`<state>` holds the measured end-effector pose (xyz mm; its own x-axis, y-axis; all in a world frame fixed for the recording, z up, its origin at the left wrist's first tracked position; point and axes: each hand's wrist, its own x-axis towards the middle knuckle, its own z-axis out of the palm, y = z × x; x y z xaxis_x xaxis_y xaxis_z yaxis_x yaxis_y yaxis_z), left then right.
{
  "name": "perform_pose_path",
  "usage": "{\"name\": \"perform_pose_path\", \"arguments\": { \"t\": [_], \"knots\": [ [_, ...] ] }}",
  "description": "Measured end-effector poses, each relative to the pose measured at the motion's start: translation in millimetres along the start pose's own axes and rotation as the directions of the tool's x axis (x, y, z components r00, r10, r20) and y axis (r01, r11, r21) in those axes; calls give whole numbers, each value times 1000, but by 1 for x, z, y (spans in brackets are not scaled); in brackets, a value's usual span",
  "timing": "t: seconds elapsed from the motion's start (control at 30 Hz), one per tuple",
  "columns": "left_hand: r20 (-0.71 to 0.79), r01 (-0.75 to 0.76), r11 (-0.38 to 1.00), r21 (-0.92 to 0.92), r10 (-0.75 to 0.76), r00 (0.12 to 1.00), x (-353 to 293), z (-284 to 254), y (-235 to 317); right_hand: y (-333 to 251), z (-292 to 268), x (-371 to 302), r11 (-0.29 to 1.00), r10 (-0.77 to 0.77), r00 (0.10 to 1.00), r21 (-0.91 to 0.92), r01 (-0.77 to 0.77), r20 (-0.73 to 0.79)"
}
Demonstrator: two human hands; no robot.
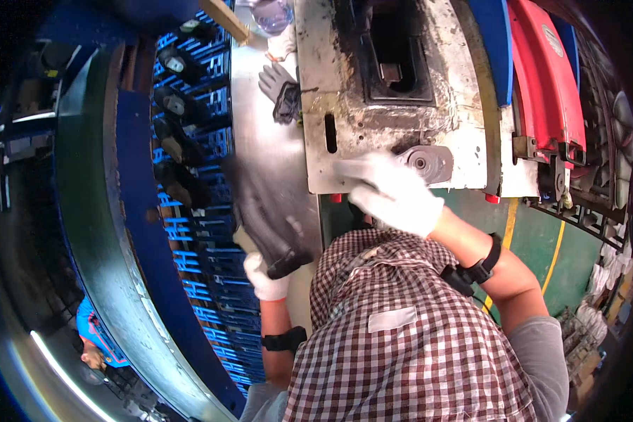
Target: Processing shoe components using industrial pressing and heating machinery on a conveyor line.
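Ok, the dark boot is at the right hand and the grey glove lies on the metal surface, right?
Wrong hand: the head view shows the dark boot at the left hand. The grey glove does lie on the metal surface.

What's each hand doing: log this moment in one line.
left hand: white-gloved, holding black boot | right hand: white-gloved, open, near round-hubbed bracket | grey glove: on metal bench
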<state>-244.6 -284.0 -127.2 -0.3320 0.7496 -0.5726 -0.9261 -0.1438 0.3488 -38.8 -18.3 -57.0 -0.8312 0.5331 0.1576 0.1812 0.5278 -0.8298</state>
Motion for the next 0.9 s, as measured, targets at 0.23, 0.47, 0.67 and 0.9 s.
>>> {"name": "perform_pose_path", "arguments": {
  "t": [0.23,0.47,0.67,0.9],
  "knots": [
    [322,-338,378,862,108,941,83,140,3,-5,-8,37,583,376,925,791,-183,-63],
    [723,-843,-4,538,516,460,74,257,30,81,-76,108,823,376,709,-138,-552,-596],
    [860,-930,-272,249,504,83,59,337,56,96,-58,130,616,404,728,-424,-664,-553],
    [983,-719,-679,147,21,181,28,466,30,99,-68,121,611,494,692,-355,-707,-527]
  ]
}}
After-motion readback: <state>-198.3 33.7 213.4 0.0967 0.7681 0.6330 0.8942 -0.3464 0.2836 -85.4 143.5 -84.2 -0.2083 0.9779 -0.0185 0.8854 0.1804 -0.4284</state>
